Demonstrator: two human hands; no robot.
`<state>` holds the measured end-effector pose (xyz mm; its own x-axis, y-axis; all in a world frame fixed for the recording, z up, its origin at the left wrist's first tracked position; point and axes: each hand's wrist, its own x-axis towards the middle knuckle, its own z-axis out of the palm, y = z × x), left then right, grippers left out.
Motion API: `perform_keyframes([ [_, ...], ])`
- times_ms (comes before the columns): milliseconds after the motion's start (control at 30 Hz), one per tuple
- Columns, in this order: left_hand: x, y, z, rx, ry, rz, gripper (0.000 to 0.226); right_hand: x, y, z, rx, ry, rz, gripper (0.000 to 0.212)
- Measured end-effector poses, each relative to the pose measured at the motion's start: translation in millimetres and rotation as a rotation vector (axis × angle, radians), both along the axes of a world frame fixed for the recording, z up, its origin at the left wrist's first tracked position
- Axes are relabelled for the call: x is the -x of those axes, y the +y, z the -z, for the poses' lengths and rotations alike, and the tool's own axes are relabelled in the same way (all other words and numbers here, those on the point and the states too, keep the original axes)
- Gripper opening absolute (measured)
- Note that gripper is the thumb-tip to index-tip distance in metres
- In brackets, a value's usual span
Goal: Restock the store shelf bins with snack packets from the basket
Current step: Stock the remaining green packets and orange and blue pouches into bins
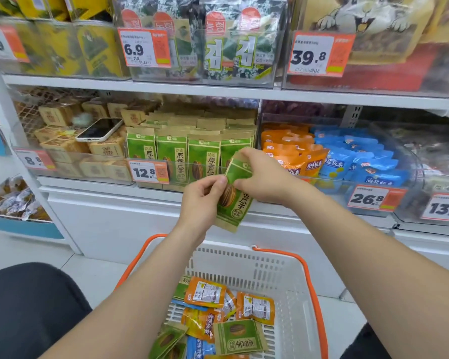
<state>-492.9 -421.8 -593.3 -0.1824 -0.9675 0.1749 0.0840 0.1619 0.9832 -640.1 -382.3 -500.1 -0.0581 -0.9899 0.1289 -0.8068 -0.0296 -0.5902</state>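
Note:
A green sunflower-seed packet (233,203) hangs tilted in front of the middle shelf, held by both hands. My left hand (202,200) pinches its left edge; my right hand (259,177) grips its upper part. Just behind stands the clear bin (192,167) of matching green packets in upright rows. Below me the white basket (283,275) with orange handles holds several orange, blue and green packets (233,314).
A phone (99,129) lies on the brown boxes in the left bin. To the right sit bins of orange packets (293,154) and blue packets (360,161). Price tags hang on the bin fronts. Seaweed packs fill the shelf above. My dark-clothed knee (29,307) is at lower left.

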Motion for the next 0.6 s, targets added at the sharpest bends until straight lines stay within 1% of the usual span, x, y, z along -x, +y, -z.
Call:
perform_keyframes([
  [33, 3, -3, -8, 0.05, -0.01, -0.022, 0.019, 1, -1, -6, 0.049, 0.04, -0.002, 0.062],
  [67, 5, -7, -17, 0.097, -0.018, -0.038, 0.018, 3, -2, -12, 0.106, 0.067, 0.007, 0.064],
  [133, 7, -14, -32, 0.181, -0.041, -0.054, 0.016, 7, -7, -24, 0.223, 0.073, 0.034, 0.055],
  [200, 8, -22, -50, 0.222, -0.064, -0.069, 0.015, 12, -12, -34, 0.29, 0.067, 0.053, 0.047],
  [233, 8, -26, -58, 0.229, -0.084, -0.075, 0.02, 14, -15, -38, 0.31, 0.067, 0.056, 0.045],
  [267, 8, -30, -65, 0.243, -0.128, -0.082, 0.03, 15, -17, -42, 0.33, 0.06, 0.054, 0.043],
  [367, 7, -45, -80, 0.323, -0.366, -0.116, 0.061, 15, -21, -52, 0.428, 0.043, 0.051, 0.039],
  [433, 10, -52, -89, 0.392, -0.54, -0.182, 0.07, 12, -25, -57, 0.483, 0.073, 0.052, 0.041],
  [500, 12, -57, -97, 0.444, -0.737, -0.244, 0.07, 10, -31, -57, 0.508, 0.148, 0.038, 0.045],
  [600, 11, -61, -104, 0.451, -1.011, -0.27, 0.058, 9, -42, -52, 0.457, 0.216, 0.021, 0.047],
])
